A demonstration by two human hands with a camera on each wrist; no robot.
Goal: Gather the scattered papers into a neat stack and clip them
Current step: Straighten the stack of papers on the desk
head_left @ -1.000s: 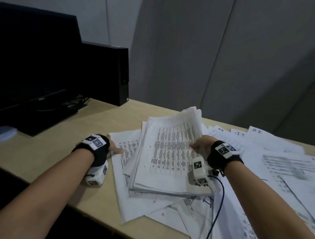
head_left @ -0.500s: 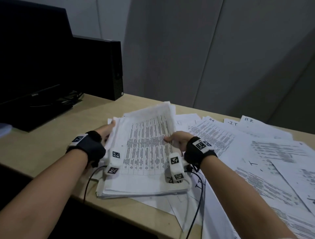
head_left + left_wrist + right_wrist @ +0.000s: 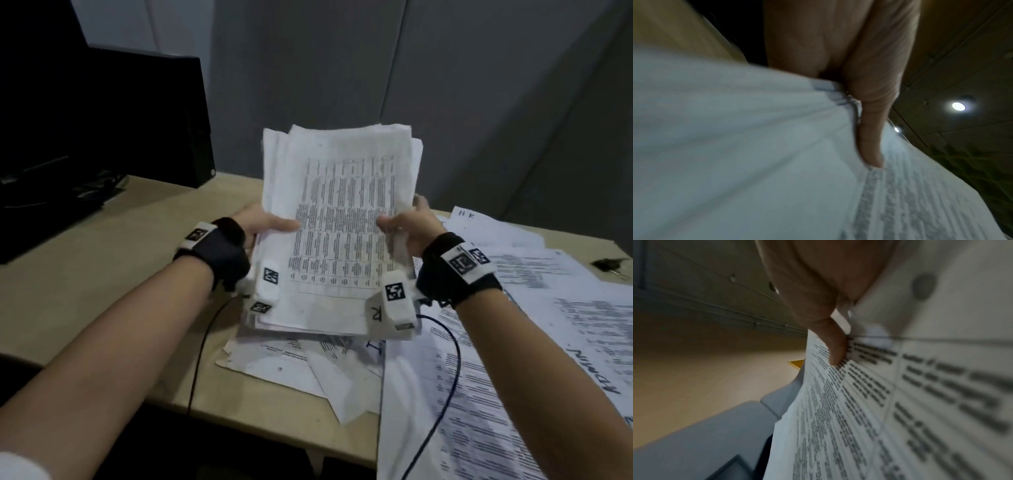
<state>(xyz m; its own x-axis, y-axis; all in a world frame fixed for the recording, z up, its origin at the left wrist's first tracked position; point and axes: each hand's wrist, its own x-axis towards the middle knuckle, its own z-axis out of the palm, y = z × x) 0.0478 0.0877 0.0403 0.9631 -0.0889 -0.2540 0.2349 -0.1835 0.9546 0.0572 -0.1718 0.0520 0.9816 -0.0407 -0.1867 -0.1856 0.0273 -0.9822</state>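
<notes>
A thick stack of printed papers (image 3: pixel 342 219) stands tilted upright above the desk, its lower edge near the loose sheets below. My left hand (image 3: pixel 270 224) grips the stack's left edge, thumb across the front page. My right hand (image 3: pixel 400 222) grips the right edge the same way. In the left wrist view my thumb (image 3: pixel 869 129) presses on the stack of papers (image 3: pixel 756 146). In the right wrist view my thumb (image 3: pixel 834 347) lies on the printed table of the top page (image 3: pixel 900 402). More loose sheets (image 3: pixel 513 325) lie spread over the desk's right side.
A dark monitor (image 3: pixel 37 113) and a black computer case (image 3: pixel 154 116) stand at the back left of the wooden desk (image 3: pixel 102 274). A small dark object, perhaps a clip (image 3: pixel 613 265), lies near the right edge. Wrist-camera cables (image 3: pixel 442 404) hang over the papers.
The stack was lying flat on the desk; both hands took its side edges and raised it upright, tilted toward me.
</notes>
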